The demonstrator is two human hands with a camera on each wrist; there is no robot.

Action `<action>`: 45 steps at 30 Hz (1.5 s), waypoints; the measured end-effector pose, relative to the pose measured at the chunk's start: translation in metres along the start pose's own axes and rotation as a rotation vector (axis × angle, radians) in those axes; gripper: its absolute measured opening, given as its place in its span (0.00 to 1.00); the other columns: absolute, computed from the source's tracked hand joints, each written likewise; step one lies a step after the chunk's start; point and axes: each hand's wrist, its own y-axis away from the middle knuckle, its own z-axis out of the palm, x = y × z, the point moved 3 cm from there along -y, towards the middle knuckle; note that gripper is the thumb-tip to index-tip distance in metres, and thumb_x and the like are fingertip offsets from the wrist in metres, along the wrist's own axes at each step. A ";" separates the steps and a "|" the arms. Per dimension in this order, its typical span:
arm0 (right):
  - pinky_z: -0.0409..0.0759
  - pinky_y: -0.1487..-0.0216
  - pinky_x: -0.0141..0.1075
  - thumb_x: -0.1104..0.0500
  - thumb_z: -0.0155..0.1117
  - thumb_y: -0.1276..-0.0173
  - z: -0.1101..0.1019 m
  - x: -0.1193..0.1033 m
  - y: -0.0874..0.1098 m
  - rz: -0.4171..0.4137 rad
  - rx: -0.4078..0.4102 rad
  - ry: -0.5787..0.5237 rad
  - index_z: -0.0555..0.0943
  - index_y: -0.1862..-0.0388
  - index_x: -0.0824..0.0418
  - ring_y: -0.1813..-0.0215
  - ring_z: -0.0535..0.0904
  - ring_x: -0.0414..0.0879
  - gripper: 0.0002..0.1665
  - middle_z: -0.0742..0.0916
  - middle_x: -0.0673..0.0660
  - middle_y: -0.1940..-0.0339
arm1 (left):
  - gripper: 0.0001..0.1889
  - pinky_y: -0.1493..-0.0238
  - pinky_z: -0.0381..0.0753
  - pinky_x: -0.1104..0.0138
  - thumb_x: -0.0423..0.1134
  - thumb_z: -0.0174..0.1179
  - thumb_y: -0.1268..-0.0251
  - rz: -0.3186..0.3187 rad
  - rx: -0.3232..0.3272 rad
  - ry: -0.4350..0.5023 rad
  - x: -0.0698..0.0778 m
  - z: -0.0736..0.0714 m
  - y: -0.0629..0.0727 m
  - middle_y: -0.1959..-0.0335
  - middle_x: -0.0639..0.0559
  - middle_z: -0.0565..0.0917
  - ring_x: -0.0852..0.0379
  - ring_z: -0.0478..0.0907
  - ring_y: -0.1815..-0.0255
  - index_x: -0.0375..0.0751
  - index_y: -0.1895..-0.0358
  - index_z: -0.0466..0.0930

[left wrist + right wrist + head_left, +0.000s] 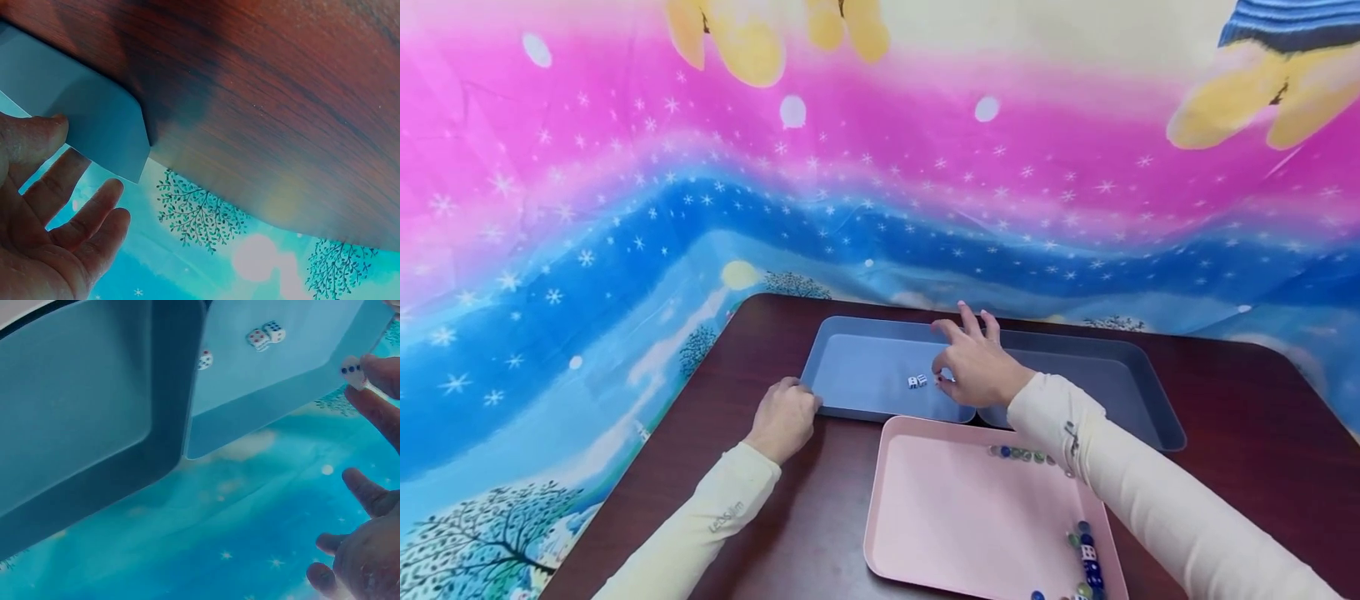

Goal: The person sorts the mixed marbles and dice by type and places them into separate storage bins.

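Observation:
My right hand (pixel 981 367) is over the blue tray (pixel 857 358) and pinches a white die (pixel 352 372) between thumb and forefinger, the other fingers spread. Two more white dice (pixel 917 381) lie side by side on that tray's floor. In the right wrist view, another die (pixel 205 359) lies near the edge shared with the dark grey tray, partly cut off by it. At the blue tray's near left corner, my left hand (pixel 784 419) grips the rim; the left wrist view shows the thumb (pixel 37 139) on its wall.
The dark grey tray (pixel 1157 408) stands right of the blue one. Nearer is a pink tray (pixel 955 517); marbles (pixel 1026 455) line its far edge, and marbles with dice (pixel 1090 558) line its right side. A brown table (pixel 722 500) bears them, before a printed cloth (pixel 887 167).

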 end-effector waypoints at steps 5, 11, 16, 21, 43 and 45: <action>0.42 0.30 0.72 0.49 0.69 0.43 0.004 0.007 0.004 0.062 -0.026 -0.022 0.84 0.50 0.48 0.22 0.38 0.71 0.20 0.61 0.62 0.24 | 0.07 0.60 0.85 0.54 0.27 0.62 0.52 0.005 -0.006 0.009 0.003 0.000 0.000 0.75 0.47 0.87 0.47 0.84 0.61 0.43 0.77 0.87; 0.44 0.31 0.72 0.49 0.68 0.42 0.002 0.013 0.011 0.074 -0.012 0.011 0.84 0.50 0.48 0.23 0.38 0.73 0.19 0.61 0.65 0.24 | 0.07 0.58 0.85 0.54 0.27 0.62 0.52 0.000 -0.015 0.007 0.002 -0.001 -0.001 0.74 0.46 0.87 0.46 0.84 0.60 0.43 0.76 0.87; 0.43 0.32 0.72 0.49 0.68 0.42 -0.003 0.018 0.021 0.077 -0.023 0.017 0.84 0.51 0.48 0.23 0.39 0.73 0.18 0.62 0.66 0.25 | 0.08 0.57 0.85 0.54 0.27 0.61 0.51 -0.016 -0.046 0.012 -0.001 0.000 -0.002 0.73 0.46 0.87 0.45 0.84 0.59 0.43 0.74 0.88; 0.43 0.32 0.73 0.50 0.70 0.44 -0.012 0.023 0.046 0.082 -0.014 0.006 0.85 0.53 0.49 0.24 0.41 0.73 0.18 0.63 0.65 0.26 | 0.08 0.57 0.86 0.53 0.27 0.61 0.50 -0.021 -0.056 0.021 -0.002 0.000 -0.002 0.73 0.45 0.87 0.45 0.84 0.59 0.42 0.73 0.88; 0.50 0.38 0.76 0.64 0.75 0.55 0.025 0.028 0.185 0.018 -0.148 0.015 0.85 0.78 0.40 0.28 0.51 0.79 0.16 0.74 0.63 0.34 | 0.08 0.58 0.86 0.53 0.26 0.61 0.51 0.011 -0.047 0.035 0.001 -0.001 -0.001 0.76 0.44 0.87 0.44 0.84 0.61 0.41 0.73 0.88; 0.49 0.38 0.77 0.64 0.74 0.55 0.030 0.028 0.189 0.025 -0.195 0.010 0.86 0.77 0.42 0.28 0.50 0.79 0.15 0.73 0.64 0.34 | 0.09 0.58 0.86 0.54 0.26 0.61 0.52 0.018 -0.035 0.033 0.001 -0.001 -0.002 0.76 0.44 0.87 0.44 0.84 0.62 0.41 0.73 0.88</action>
